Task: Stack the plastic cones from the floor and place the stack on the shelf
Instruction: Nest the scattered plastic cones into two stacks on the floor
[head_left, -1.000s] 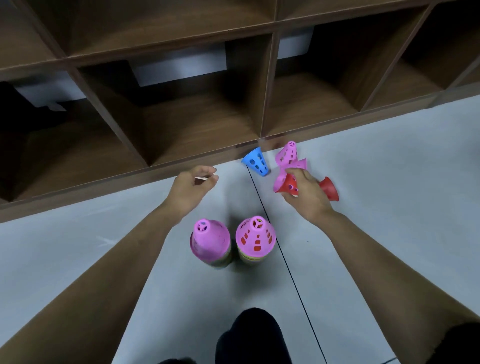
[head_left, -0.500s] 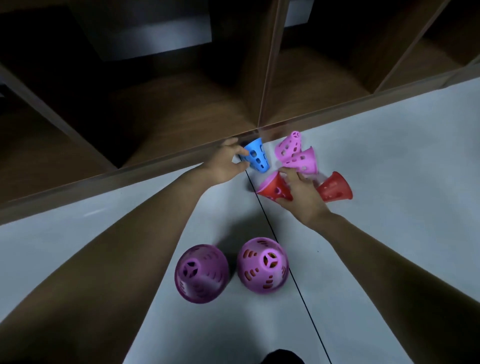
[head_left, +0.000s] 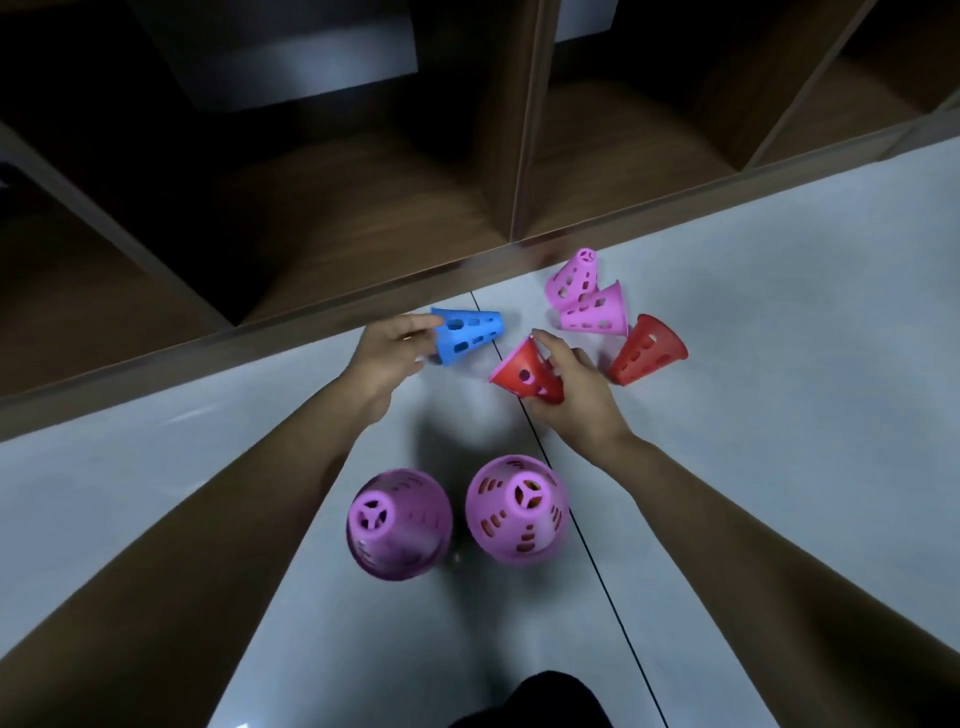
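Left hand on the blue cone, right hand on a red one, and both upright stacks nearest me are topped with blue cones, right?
Wrong on the tops: the head view shows the left stack capped purple and the right stack pink. The left hand does grip the blue cone, the right hand a red cone.

The pale grey floor is crossed by a dark seam running out from the foot of the wooden shelf. Left of the seam, a purple cone stack and a pink cone stack stand upright side by side, the pink one just beside the line. Right of the seam, near the shelf, lie two pink cones touching, and a red cone on its side.
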